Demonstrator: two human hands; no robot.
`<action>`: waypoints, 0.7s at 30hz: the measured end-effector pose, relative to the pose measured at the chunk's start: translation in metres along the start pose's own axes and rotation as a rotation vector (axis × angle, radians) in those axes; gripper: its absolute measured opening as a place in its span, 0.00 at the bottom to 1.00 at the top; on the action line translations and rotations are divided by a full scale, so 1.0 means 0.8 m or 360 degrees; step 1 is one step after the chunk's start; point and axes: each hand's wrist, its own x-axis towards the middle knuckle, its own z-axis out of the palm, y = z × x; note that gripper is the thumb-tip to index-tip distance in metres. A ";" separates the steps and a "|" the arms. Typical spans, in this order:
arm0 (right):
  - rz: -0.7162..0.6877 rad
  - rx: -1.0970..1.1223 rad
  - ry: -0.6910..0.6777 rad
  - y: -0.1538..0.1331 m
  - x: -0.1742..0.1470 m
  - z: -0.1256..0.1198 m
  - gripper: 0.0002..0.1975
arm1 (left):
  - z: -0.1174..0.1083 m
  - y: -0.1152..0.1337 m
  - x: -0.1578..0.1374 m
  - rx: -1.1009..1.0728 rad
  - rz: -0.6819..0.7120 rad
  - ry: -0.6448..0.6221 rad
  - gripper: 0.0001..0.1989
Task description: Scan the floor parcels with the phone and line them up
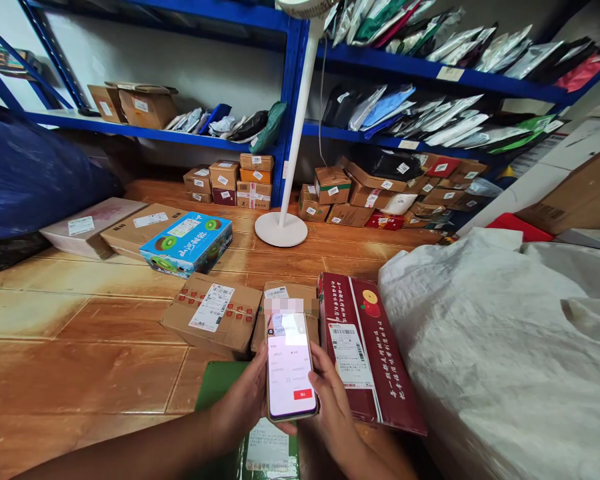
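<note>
A smartphone [291, 373] with a lit white screen and a red button is held between both hands, above several parcels. My left hand [247, 395] wraps its left edge, fingers closed underneath. Gripping the right side is my right hand [333, 400], its thumb by the lower right of the screen. Below the phone lies a green box [217, 387] with a white label, partly hidden by my hands. A brown carton [180, 313] with a shipping label sits left of the phone, another carton [310, 293] is mostly behind it, and a dark red fruit box [375, 300] stands to the right.
Blue shelving [300, 127] carries bagged parcels along the back, with small cartons [254, 187] underneath. A white stand base [281, 230] rests on the tiled floor. A blue kiwi box [190, 240] lies left, and a big white sack [505, 353] bulges at right.
</note>
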 end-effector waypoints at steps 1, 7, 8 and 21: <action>-0.0009 0.0001 -0.0006 -0.002 0.000 0.001 0.20 | 0.001 0.001 0.000 0.0010 0.0000 0.0010 0.26; 0.0028 0.0029 0.0017 -0.003 -0.001 0.002 0.20 | 0.000 0.000 0.000 0.0000 0.0022 0.0017 0.28; 0.0030 0.0035 0.0021 -0.002 -0.001 0.002 0.20 | 0.000 0.000 -0.001 -0.0002 0.0021 0.0013 0.28; 0.0188 -0.0098 0.0116 -0.036 0.025 0.014 0.19 | 0.015 0.006 -0.005 0.0089 -0.0030 0.0066 0.37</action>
